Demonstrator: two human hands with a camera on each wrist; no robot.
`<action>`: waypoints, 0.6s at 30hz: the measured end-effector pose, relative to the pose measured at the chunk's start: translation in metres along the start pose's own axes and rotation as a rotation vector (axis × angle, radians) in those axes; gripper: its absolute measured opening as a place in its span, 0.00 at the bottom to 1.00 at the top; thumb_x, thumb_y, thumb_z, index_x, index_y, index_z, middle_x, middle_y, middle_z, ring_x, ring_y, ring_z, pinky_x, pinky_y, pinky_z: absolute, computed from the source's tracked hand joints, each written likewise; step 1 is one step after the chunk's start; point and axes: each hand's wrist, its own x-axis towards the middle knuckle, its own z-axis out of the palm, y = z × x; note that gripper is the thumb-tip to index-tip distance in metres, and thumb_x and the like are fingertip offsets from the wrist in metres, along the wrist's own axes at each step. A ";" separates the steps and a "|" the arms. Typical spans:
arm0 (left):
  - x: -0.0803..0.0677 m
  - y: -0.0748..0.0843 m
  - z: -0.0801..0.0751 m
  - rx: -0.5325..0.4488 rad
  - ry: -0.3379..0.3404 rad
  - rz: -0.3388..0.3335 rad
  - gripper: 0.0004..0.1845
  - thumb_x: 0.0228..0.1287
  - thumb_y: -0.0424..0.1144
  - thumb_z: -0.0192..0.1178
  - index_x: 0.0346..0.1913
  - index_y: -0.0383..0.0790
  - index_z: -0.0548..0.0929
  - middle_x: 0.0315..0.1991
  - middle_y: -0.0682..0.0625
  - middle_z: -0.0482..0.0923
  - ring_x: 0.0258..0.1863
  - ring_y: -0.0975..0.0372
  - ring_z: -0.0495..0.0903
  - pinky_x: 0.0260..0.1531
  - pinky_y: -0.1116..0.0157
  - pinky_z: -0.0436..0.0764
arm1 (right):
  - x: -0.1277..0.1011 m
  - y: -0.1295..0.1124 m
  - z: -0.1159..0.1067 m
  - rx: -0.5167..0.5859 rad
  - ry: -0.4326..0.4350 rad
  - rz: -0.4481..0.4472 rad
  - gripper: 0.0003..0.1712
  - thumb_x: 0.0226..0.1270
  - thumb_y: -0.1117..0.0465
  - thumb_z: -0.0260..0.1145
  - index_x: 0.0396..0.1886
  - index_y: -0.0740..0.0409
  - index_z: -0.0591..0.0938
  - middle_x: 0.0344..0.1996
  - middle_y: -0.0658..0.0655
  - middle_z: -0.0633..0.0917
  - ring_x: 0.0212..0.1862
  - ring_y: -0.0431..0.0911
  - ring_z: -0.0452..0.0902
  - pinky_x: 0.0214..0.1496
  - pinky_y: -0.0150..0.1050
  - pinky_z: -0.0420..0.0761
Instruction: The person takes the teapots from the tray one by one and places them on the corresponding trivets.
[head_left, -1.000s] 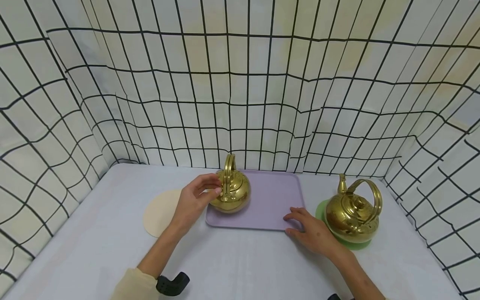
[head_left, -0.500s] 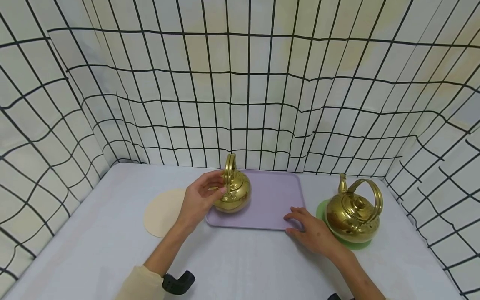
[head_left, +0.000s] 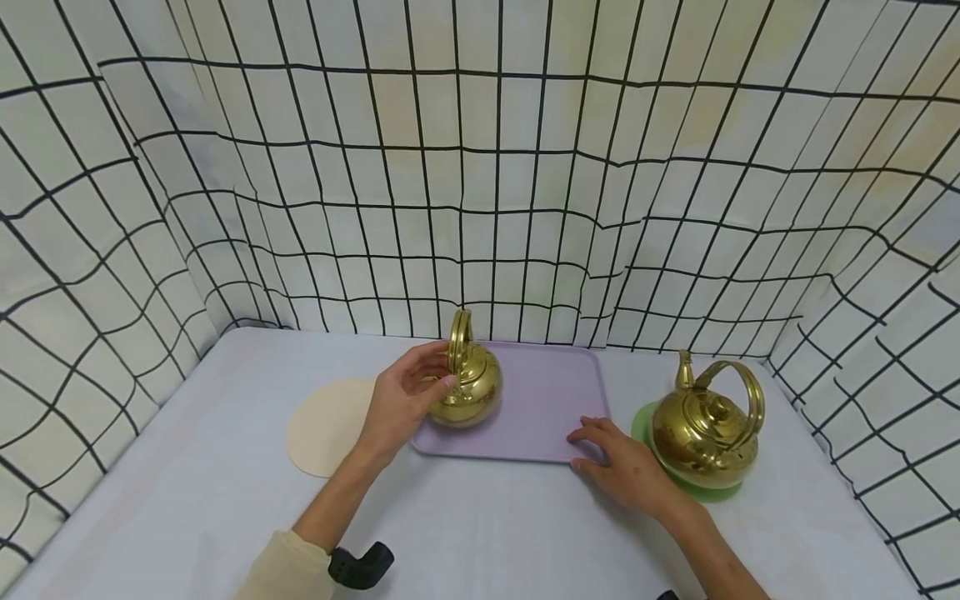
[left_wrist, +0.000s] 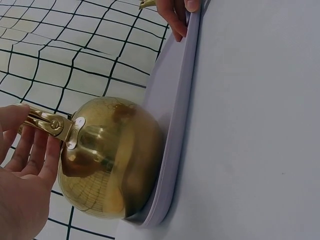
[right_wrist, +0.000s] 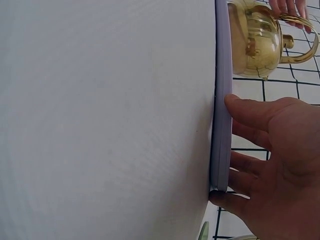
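A brass kettle point(head_left: 468, 387) stands upright on the left part of a lilac tray point(head_left: 543, 375). My left hand point(head_left: 405, 398) is at its raised handle point(left_wrist: 52, 124), thumb on one side and curled fingers on the other. The kettle's body sits against the tray's front left end in the left wrist view. My right hand point(head_left: 626, 467) rests at the tray's front right corner, fingers loosely bent. In the right wrist view its thumb point(right_wrist: 245, 109) touches the front rim, with the other fingers spread along the corner.
A second brass kettle point(head_left: 705, 437) stands on a round green mat point(head_left: 723, 493) to the right of my right hand. A round cream mat point(head_left: 322, 433) lies left of the tray. Black-gridded white walls point(head_left: 517, 179) enclose the white table point(head_left: 480, 525).
My left hand has moved slightly right, its thumb and fingers coming further around the kettle's handle. The right hand, tray and both kettles look unmoved.
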 end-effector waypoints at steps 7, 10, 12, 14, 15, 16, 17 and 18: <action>0.002 0.001 0.002 -0.011 -0.002 -0.009 0.26 0.68 0.31 0.67 0.68 0.40 0.78 0.58 0.38 0.83 0.54 0.67 0.83 0.60 0.74 0.82 | 0.001 -0.001 0.000 -0.002 0.002 0.008 0.16 0.71 0.55 0.71 0.57 0.47 0.85 0.72 0.63 0.77 0.73 0.65 0.72 0.72 0.64 0.75; 0.002 0.001 0.002 -0.010 -0.001 -0.015 0.26 0.69 0.30 0.67 0.69 0.39 0.77 0.58 0.37 0.83 0.54 0.68 0.83 0.59 0.74 0.82 | 0.001 -0.001 0.000 0.004 0.003 0.008 0.17 0.71 0.55 0.71 0.57 0.47 0.85 0.72 0.63 0.77 0.74 0.65 0.72 0.73 0.64 0.74; 0.003 0.002 0.002 -0.006 0.001 -0.022 0.26 0.69 0.31 0.67 0.69 0.39 0.77 0.58 0.37 0.83 0.54 0.67 0.83 0.59 0.74 0.82 | 0.001 -0.001 0.000 0.004 0.001 0.008 0.17 0.71 0.55 0.71 0.57 0.47 0.85 0.72 0.63 0.77 0.74 0.65 0.72 0.73 0.64 0.74; 0.003 0.002 0.002 0.001 0.003 -0.029 0.26 0.69 0.31 0.67 0.69 0.40 0.77 0.58 0.37 0.83 0.54 0.67 0.83 0.58 0.75 0.82 | 0.001 -0.001 0.000 0.005 0.000 0.012 0.17 0.71 0.55 0.71 0.57 0.47 0.85 0.72 0.63 0.77 0.74 0.65 0.72 0.73 0.64 0.73; 0.003 0.003 0.003 0.003 0.005 -0.034 0.26 0.69 0.31 0.67 0.69 0.40 0.78 0.58 0.37 0.83 0.54 0.67 0.83 0.58 0.75 0.82 | 0.001 -0.001 0.000 0.005 -0.001 0.014 0.17 0.71 0.55 0.71 0.57 0.47 0.85 0.72 0.62 0.77 0.74 0.65 0.72 0.73 0.64 0.73; 0.004 0.003 0.003 0.004 0.006 -0.039 0.26 0.69 0.31 0.67 0.69 0.41 0.78 0.58 0.37 0.83 0.54 0.67 0.83 0.58 0.75 0.82 | 0.001 0.000 0.000 0.003 -0.001 0.014 0.17 0.71 0.55 0.71 0.57 0.46 0.85 0.72 0.62 0.77 0.74 0.65 0.72 0.73 0.64 0.74; 0.004 0.004 0.003 0.006 0.007 -0.044 0.26 0.69 0.32 0.67 0.69 0.41 0.78 0.57 0.37 0.83 0.53 0.67 0.83 0.57 0.74 0.82 | 0.001 0.000 0.000 0.004 -0.002 0.015 0.16 0.71 0.55 0.71 0.57 0.46 0.85 0.72 0.62 0.77 0.74 0.65 0.72 0.73 0.64 0.74; 0.004 0.004 0.003 0.007 0.008 -0.049 0.26 0.70 0.32 0.67 0.69 0.41 0.78 0.57 0.37 0.83 0.53 0.67 0.83 0.57 0.74 0.82 | 0.001 -0.001 0.000 0.005 -0.002 0.014 0.16 0.71 0.54 0.71 0.57 0.46 0.85 0.72 0.62 0.77 0.74 0.65 0.72 0.73 0.64 0.74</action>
